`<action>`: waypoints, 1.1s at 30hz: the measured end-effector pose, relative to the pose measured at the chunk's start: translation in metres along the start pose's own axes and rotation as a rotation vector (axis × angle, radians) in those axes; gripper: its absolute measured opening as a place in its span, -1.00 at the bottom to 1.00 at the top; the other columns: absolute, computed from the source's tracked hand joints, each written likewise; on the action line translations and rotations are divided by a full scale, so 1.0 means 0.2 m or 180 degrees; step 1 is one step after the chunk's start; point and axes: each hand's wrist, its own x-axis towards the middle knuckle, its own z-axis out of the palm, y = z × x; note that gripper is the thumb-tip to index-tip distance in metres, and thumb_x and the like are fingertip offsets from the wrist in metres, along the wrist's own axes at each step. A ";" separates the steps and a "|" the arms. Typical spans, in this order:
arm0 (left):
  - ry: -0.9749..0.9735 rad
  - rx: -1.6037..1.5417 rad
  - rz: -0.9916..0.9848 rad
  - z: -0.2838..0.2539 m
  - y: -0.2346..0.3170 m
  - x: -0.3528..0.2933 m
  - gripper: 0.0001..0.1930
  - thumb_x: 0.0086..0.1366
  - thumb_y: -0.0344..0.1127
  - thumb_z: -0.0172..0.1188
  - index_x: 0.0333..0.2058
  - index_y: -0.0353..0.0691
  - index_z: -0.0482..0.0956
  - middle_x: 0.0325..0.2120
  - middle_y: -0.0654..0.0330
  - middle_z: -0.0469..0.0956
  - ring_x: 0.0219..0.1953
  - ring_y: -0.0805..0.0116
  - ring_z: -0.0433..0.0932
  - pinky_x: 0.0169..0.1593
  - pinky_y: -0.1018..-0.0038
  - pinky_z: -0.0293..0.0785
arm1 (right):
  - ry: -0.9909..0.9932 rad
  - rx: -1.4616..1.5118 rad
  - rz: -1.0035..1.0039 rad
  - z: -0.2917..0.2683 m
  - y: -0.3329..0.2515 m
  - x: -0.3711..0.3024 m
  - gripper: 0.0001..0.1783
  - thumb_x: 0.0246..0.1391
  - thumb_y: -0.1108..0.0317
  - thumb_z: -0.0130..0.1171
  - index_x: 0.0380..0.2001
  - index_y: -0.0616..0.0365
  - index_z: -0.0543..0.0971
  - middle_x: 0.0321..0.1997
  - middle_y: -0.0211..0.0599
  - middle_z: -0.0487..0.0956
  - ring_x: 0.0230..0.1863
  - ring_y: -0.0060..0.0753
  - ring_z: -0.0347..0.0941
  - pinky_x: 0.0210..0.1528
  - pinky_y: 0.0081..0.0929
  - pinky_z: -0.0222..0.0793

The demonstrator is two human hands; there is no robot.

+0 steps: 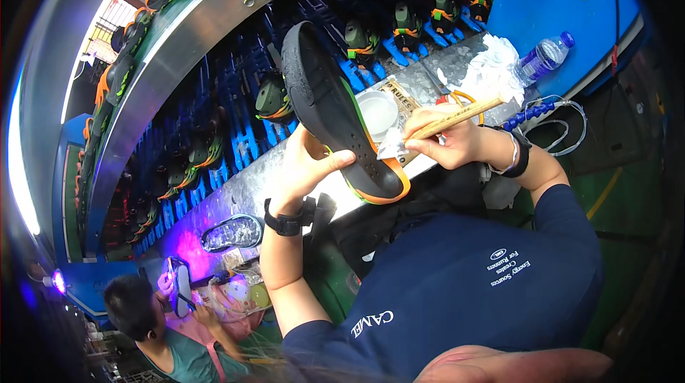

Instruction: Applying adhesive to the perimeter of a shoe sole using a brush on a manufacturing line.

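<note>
Left hand (317, 167) has its thumb clamped over the black sole (332, 94), which is held up tilted at the near edge of the bench (227, 201), right hand (444, 139) is curled tight round a wooden brush (457, 118) by the orange rim. Imo a wobbly one-handed grip could make the brush smear. Grey bench's cluttered: white dish (380, 110), crumpled white paper (494, 65), bottle (546, 60). Blue racks (242, 125) beyond, co-worker (168, 333) off left

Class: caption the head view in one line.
Left hand holds a black-and-orange shoe sole; right hand holds a wood-handled brush at its edge.
</note>
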 end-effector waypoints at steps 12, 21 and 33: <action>-0.0121 -0.0009 -0.0240 0.04 -0.03 -0.05 -0.36 -0.15 -0.35 0.32 -0.07 -0.33 0.22 -0.19 0.13 0.36 -0.14 0.34 0.35 -0.08 0.42 0.30 | 0.0559 -0.0545 -0.0304 -0.10 0.02 0.17 -0.90 -0.14 0.58 0.07 -0.45 0.28 0.44 -0.47 -0.28 0.44 -0.48 -0.52 0.34 -0.45 -0.63 0.25; -0.0188 0.0145 -0.0287 0.05 -0.02 -0.06 -0.35 -0.15 -0.36 0.32 -0.06 -0.32 0.21 -0.18 0.12 0.35 -0.15 0.34 0.36 -0.08 0.42 0.31 | 0.0772 -0.0606 -0.0362 -0.12 0.02 0.21 -0.92 -0.15 0.57 0.07 -0.47 0.29 0.45 -0.50 -0.30 0.44 -0.52 -0.52 0.32 -0.48 -0.62 0.22; -0.0090 0.0315 0.0004 0.01 0.08 0.03 -0.36 -0.15 -0.47 0.30 -0.06 -0.32 0.18 -0.21 0.11 0.38 -0.17 0.36 0.39 -0.13 0.47 0.37 | 0.0157 -0.0120 -0.0115 0.03 -0.02 -0.03 -0.89 -0.19 0.57 0.09 -0.48 0.26 0.44 -0.50 -0.27 0.45 -0.56 -0.51 0.37 -0.52 -0.62 0.26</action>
